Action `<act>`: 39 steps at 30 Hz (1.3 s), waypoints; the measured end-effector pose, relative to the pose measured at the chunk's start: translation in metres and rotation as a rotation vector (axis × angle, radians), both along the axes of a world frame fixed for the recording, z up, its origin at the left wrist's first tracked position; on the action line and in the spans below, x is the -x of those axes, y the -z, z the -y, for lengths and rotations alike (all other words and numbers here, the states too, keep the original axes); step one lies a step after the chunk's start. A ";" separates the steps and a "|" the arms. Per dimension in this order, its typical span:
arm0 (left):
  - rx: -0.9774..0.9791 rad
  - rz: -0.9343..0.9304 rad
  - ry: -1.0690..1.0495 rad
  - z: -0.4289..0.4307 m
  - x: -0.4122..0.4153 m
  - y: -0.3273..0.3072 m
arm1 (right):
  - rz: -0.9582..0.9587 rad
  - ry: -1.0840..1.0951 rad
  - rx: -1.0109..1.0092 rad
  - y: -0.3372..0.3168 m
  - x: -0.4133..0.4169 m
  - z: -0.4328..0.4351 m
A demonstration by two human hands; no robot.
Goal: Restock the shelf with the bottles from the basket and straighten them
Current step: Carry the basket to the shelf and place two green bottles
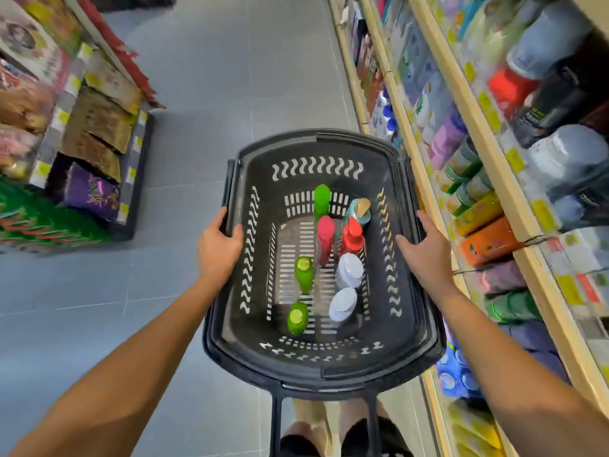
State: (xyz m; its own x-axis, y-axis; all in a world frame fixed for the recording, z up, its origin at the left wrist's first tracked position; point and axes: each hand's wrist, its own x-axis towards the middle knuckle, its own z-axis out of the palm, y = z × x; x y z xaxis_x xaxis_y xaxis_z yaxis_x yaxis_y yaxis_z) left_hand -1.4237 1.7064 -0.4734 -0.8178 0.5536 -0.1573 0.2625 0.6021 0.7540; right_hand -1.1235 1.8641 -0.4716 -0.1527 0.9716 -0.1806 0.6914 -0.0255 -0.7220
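Head view looks straight down into the basket [425, 328], and neither hand holds a bottle yet. My left hand [217, 249] has its grip closed on the basket's left rim, thumb hooked inside and fingers curled over the outer edge. My right hand [428, 250] lies on the basket's right rim with a slack grip: fingers stretched fairly straight along the outside, thumb resting on the inner wall.

The bottles [325, 239] stand on the basket's floor between the two hands and below them. Each is upright, its long axis pointing up at the camera, so I see mostly caps. Two white bottles [349, 270] stand along the basket's right wall, just under the right hand's thumb. Beyond them, at the far right of the basket, are a red pump bottle [352, 237] and a teal one [359, 211]. The green bottles [304, 273] sit nearer the basket's middle, closer to the left hand.

The shelf [478, 127] runs along the basket's right side, close against it.

I judge the right hand is better placed for the first pick: it is nearer both the white bottles and the shelf. It would drop straight down onto a cap and close round the neck, while the left hand steadies the basket.
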 end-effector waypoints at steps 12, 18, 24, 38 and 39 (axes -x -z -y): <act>0.022 0.024 -0.033 -0.213 0.132 -0.003 | 0.022 -0.026 0.064 0.003 0.138 -0.225; 0.028 0.012 -0.041 -0.304 0.192 0.003 | 0.039 -0.025 0.071 0.011 0.207 -0.318; 0.035 0.007 -0.018 -0.386 0.264 0.033 | 0.039 0.015 0.077 0.037 0.271 -0.393; 0.062 0.027 -0.047 -0.548 0.378 0.142 | 0.045 0.067 0.098 0.145 0.389 -0.557; 0.064 0.027 -0.051 -0.556 0.383 0.154 | 0.043 0.065 0.099 0.155 0.395 -0.569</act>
State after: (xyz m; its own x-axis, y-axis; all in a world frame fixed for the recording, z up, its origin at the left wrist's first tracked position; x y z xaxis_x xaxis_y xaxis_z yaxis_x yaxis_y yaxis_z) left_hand -1.8069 2.2627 -0.6274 -0.8397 0.4993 -0.2136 0.2103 0.6617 0.7197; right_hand -1.5190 2.4327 -0.6268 -0.0796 0.9563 -0.2812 0.7161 -0.1413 -0.6836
